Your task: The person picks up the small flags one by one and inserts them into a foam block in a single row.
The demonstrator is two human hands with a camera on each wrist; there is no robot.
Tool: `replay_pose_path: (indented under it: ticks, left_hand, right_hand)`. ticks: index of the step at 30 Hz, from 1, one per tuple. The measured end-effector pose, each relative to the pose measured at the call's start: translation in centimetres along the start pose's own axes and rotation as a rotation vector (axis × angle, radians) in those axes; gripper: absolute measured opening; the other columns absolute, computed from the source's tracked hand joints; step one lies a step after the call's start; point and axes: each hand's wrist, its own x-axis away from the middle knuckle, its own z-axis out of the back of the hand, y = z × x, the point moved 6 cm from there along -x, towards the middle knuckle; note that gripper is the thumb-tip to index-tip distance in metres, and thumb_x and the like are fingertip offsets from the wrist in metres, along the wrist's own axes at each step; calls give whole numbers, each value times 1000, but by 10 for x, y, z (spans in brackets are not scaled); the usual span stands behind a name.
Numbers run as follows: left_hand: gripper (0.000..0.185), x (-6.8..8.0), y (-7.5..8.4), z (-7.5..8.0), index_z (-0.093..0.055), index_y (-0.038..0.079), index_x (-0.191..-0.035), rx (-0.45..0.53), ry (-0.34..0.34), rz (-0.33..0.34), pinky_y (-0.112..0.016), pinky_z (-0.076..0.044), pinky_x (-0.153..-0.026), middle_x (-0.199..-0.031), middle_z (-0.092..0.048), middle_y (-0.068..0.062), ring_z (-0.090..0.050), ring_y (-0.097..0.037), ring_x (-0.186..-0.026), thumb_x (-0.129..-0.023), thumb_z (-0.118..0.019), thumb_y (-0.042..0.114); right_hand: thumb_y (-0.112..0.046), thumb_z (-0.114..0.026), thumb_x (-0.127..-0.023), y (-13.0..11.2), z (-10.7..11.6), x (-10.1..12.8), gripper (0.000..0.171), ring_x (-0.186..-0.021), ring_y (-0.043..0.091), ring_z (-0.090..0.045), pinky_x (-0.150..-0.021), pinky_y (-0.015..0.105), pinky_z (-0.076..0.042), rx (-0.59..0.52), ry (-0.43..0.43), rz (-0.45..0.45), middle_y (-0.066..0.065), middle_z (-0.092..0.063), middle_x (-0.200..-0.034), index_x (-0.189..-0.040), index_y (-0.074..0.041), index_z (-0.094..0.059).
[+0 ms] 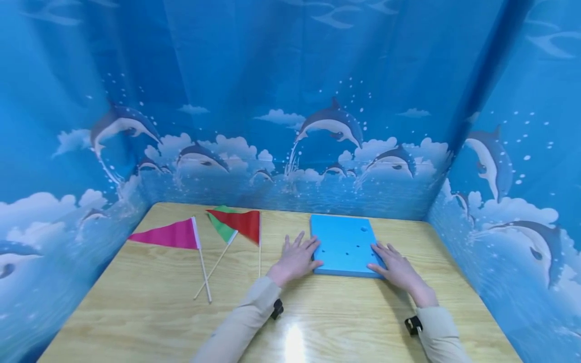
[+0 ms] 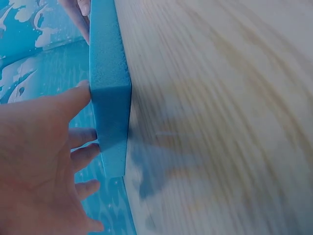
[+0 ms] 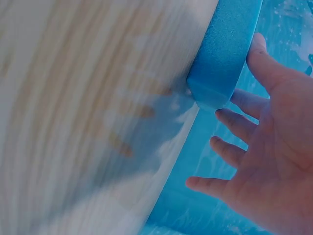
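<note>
Your left hand [image 1: 296, 259] and right hand [image 1: 396, 267] lie flat, fingers straight, touching the foam board's [image 1: 344, 244] near corners; three flags [image 1: 213, 229] lie left.

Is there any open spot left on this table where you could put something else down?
Yes. The wooden table is bare along its near edge, below the flags. Another strip lies right of the blue foam board, toward the curtain. It is crowded mid-table, where the left hand and right hand touch the board.
</note>
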Motion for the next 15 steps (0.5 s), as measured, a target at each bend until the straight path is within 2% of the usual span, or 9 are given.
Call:
replay_pose_path:
  ticks: [15]
  left_hand:
    - [68, 20, -27, 5, -34, 19, -159, -8, 1, 34, -72, -9, -119, -166, -30, 0, -15, -37, -154, -103, -49, 54]
  right_hand:
    - [-42, -60, -101, -32, -9, -9, 69, -146, 53, -23, -107, 79, -26, -2, -11, 10, 27, -32, -159, -152, 2, -41]
